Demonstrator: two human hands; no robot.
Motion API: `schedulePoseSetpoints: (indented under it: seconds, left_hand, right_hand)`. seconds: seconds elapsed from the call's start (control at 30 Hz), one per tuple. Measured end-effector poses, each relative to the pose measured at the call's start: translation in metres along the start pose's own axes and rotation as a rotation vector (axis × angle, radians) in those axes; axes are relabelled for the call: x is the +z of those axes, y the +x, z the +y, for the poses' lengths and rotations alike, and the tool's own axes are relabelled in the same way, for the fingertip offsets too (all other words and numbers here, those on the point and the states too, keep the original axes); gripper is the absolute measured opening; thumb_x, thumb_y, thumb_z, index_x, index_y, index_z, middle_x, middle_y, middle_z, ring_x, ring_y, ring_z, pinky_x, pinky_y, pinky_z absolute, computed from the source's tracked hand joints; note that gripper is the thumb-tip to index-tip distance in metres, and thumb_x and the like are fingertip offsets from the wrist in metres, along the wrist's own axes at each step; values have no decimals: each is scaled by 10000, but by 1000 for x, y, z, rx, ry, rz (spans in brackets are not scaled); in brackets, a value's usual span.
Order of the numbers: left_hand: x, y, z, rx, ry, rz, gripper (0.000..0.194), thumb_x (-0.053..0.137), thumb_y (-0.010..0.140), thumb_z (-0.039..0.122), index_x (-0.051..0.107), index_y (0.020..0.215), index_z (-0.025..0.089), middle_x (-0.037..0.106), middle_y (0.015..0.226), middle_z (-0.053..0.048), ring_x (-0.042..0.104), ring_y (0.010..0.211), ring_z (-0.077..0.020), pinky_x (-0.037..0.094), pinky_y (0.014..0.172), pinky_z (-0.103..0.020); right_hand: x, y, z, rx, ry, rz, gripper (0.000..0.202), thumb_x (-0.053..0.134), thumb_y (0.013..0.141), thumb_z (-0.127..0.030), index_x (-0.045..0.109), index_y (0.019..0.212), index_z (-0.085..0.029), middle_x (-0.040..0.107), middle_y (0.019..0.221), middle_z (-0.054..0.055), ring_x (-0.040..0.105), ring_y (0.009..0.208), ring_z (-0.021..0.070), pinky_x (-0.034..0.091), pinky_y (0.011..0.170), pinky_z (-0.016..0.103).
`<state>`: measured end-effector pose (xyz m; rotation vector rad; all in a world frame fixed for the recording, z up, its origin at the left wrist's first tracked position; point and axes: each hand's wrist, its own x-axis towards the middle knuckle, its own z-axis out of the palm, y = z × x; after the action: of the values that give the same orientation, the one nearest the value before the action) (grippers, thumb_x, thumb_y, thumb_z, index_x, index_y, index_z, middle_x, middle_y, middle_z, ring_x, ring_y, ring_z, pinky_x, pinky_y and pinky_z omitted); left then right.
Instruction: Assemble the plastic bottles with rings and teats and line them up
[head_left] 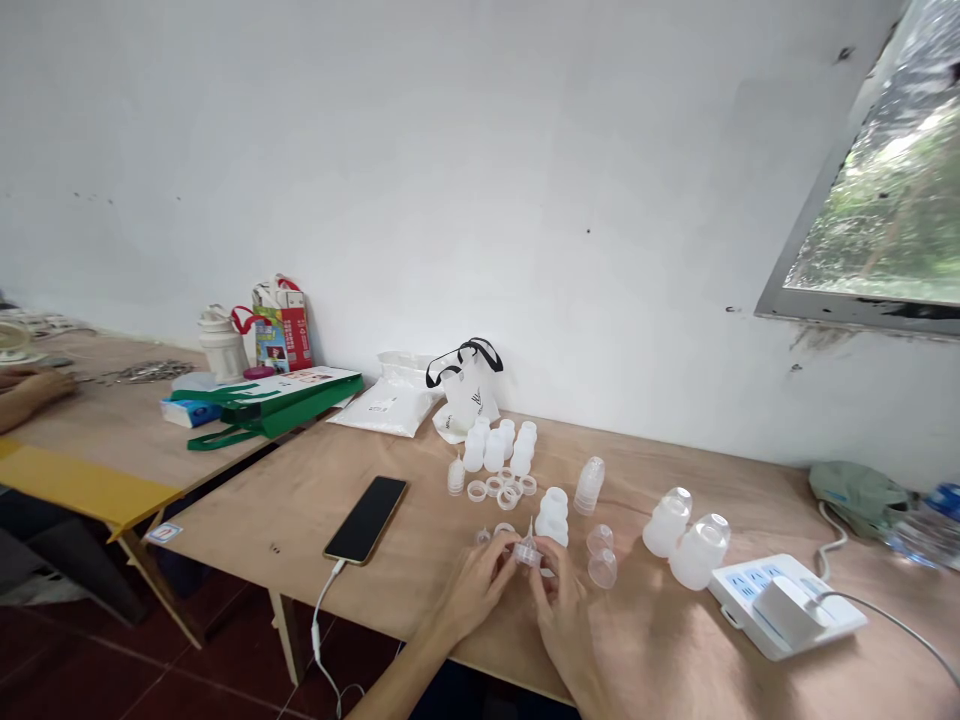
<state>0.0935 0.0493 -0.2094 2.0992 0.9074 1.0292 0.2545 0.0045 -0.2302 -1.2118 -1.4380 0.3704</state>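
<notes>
Between my left hand [478, 582] and my right hand [561, 602] is a clear bottle nipple in a collar ring [527, 552], its thin tip pointing up. Fingertips of both hands pinch it, one from each side. Just behind it stands a milky bottle body [553, 512]. Several loose collar rings [508, 497] lie farther back, near a group of milky bottle bodies [493, 450]. Clear domed caps [602, 568] rest right of my right hand. Another nipple [483, 537] sits beside my left fingers, partly hidden.
Two capped bottles [699, 550] stand on the right beside a white power strip [787, 605]. A phone [366, 520] on a cable lies to the left. Bags [469, 400] lean at the wall. Another person's hand [41, 388] rests on the neighbouring table.
</notes>
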Motion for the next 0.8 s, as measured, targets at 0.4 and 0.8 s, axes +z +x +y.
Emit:
schedulePoseSetpoints:
  seconds: [0.4,0.8]
  left_hand:
    - [-2,14,15,-240,-298,192,506,467,964,646,429,686,225,438,534,75,435,512,-117,361,566,-241]
    - [10,8,6,-261,-185,183,440,415,996,580,435,722,237,477,588,59,481,571,-147,377,607,-264]
  right_hand:
    - [-6,5,-17,-57,-73,-193,368,485,1041,-374,614,1383,-331,693,1371,35,667,1252,230,581,1034,386]
    - [0,4,-12,-163,-373,-230,538,411,1001,-223,496,1519,-341,672,1399,35,707,1190,253,644,921,421]
